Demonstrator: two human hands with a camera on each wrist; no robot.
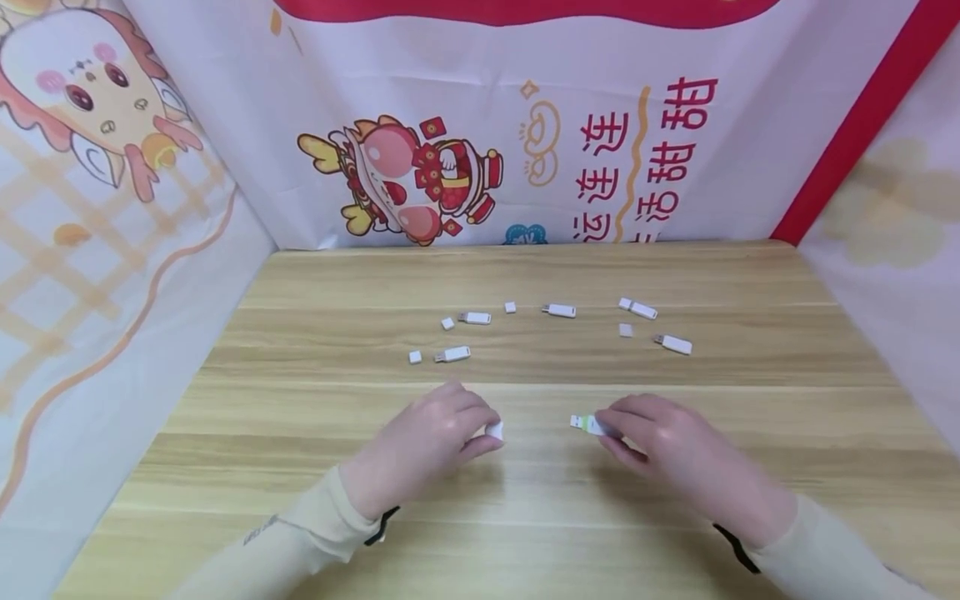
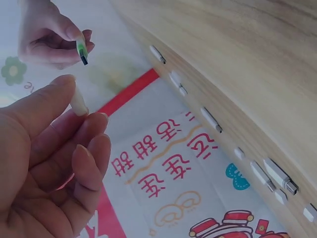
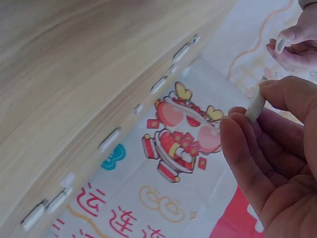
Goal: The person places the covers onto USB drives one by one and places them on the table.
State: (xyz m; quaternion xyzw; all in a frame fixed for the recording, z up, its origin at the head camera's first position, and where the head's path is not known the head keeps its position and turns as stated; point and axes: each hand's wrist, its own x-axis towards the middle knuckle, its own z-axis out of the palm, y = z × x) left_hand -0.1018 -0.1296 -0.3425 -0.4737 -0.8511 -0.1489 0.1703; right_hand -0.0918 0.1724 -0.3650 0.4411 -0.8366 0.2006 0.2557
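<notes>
My left hand pinches a small white cap between thumb and fingers, just above the table. In the left wrist view the cap shows at the thumb tip. To the right, my right hand grips a white USB stick near its rear end. The stick's bare metal plug and a green band point left toward the cap, with a gap between the two. In the right wrist view the stick stands between thumb and fingers, and the cap's open end faces it.
Farther back on the wooden table lie several white USB sticks, such as one at left and one at right. Small loose caps, including a left one, lie near them. A printed cloth hangs behind the table.
</notes>
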